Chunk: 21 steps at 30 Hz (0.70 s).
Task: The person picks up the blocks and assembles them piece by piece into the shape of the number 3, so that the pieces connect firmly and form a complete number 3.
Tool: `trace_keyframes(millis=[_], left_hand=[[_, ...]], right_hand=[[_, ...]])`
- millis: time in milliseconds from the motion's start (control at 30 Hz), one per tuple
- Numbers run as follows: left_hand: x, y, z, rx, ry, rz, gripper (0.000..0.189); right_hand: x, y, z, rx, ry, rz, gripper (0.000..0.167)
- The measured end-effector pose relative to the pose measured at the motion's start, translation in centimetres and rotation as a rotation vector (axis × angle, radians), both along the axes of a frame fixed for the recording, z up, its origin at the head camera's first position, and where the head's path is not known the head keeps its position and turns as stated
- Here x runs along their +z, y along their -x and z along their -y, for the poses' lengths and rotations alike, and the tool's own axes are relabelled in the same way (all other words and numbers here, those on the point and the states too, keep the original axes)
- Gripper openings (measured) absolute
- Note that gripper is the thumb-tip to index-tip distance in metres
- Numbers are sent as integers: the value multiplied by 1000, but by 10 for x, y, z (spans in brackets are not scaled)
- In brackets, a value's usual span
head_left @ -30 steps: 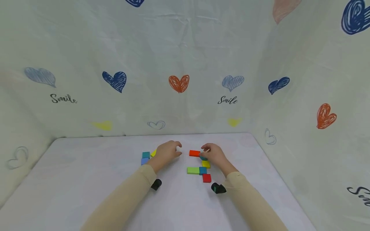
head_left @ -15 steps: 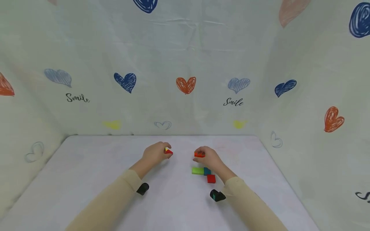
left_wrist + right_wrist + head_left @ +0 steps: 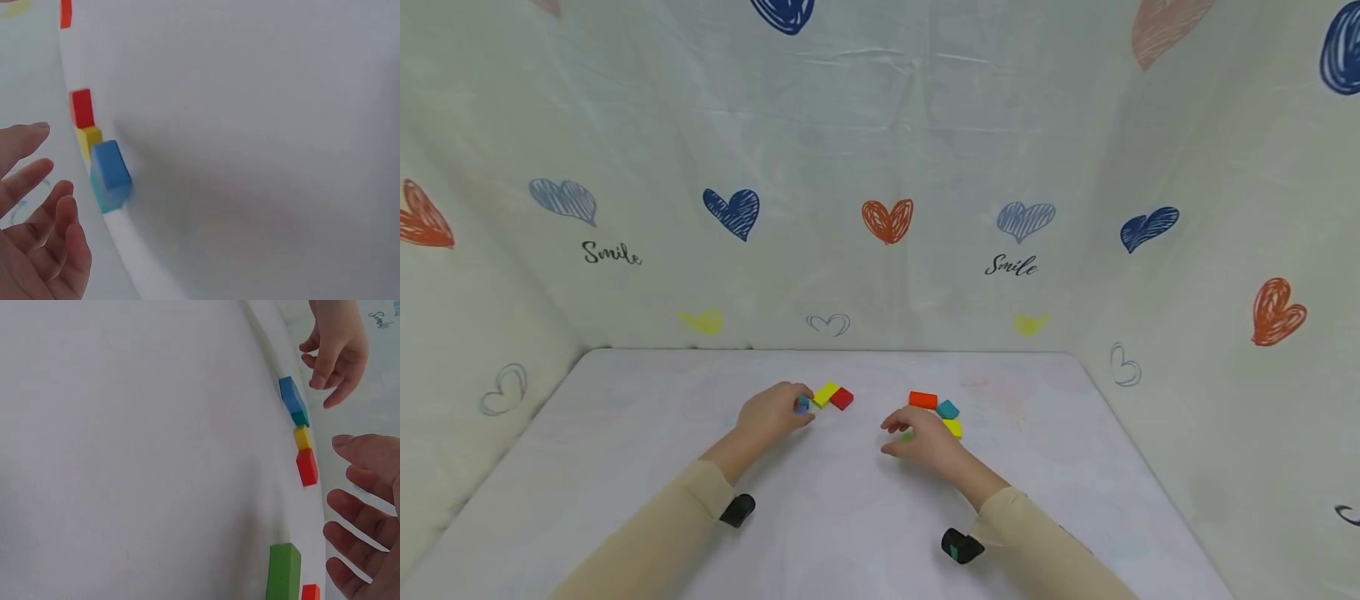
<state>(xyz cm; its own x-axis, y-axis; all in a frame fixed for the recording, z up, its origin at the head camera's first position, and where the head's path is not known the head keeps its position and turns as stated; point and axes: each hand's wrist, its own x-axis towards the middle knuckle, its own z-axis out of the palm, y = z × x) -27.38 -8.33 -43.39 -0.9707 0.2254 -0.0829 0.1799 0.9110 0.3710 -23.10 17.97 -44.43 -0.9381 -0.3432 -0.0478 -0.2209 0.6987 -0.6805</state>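
In the head view my left hand [image 3: 767, 415] is beside a blue block [image 3: 802, 409] and a teal block, its fingers partly hiding both. The left wrist view has the blue block [image 3: 111, 165] touching the teal block [image 3: 112, 203], with the hand's fingers loosely bent and nothing in them. A yellow block [image 3: 825, 394] and a red block [image 3: 842, 398] lie just right of it, touching. My right hand [image 3: 936, 442] hovers over a green block [image 3: 907, 436], thumb and fingers spread. The right wrist view shows this green block [image 3: 284, 572] apart from the fingers.
Behind the right hand lie an orange-red block [image 3: 922, 400], a teal block [image 3: 947, 409] and a yellow block [image 3: 952, 427] in a bent row. A cloth wall with printed hearts rises at the white table's [image 3: 835, 517] back edge. Black wrist cameras [image 3: 962, 546] hang under both sleeves.
My left hand has shifted left from the yellow and red blocks to the blue and teal ones. My right hand has come away from the orange-red block towards me, over the green block.
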Motion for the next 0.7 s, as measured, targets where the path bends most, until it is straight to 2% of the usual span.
trace_keyframes(millis=[133, 267, 467, 700], left_hand=[[-4, -1, 9, 6, 14, 5, 39], [-10, 1, 14, 16, 36, 23, 39], [-20, 3, 21, 14, 75, 34, 36], [-23, 7, 22, 4, 78, 44, 33]], right_hand=[[-1, -6, 10, 40, -39, 17, 29], [-5, -12, 16, 62, -33, 32, 29], [-10, -20, 23, 75, -14, 67, 29], [-11, -24, 27, 71, -12, 98, 30]])
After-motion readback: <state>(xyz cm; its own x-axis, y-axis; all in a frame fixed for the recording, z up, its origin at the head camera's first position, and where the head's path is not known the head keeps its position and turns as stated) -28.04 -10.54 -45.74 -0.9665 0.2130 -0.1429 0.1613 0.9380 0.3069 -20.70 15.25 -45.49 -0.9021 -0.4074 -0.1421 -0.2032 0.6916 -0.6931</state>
